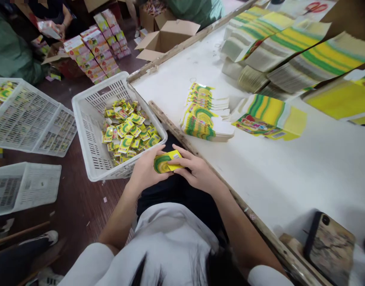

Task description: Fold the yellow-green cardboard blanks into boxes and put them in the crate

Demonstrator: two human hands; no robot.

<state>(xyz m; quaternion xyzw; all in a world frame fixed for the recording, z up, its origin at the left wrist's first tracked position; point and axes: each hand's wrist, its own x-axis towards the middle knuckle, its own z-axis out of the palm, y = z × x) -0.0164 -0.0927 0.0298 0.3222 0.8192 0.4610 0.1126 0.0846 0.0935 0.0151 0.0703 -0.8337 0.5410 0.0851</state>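
Above my lap, between both hands, is a small yellow and green card box (164, 162). My left hand (146, 167) grips its left end with thumb and fingers. My right hand (194, 167) closes on the right end, its fingers over a yellow flap that carries a barcode. Just beyond my left hand stands a white plastic crate (90, 159), partly filled with small yellow-green packets (127, 129). On the table ahead of my right hand lies a fanned stack of flat printed cartons (200, 119).
A larger yellow-green carton (268, 117) and stacks of printed card sheets (292, 43) occupy the white table (289, 174). A phone (331, 242) leans at the lower right. Scissors (316, 7) lie far back. More crates (30, 115), stacked boxes (93, 51) and another person (53, 18) are leftward.
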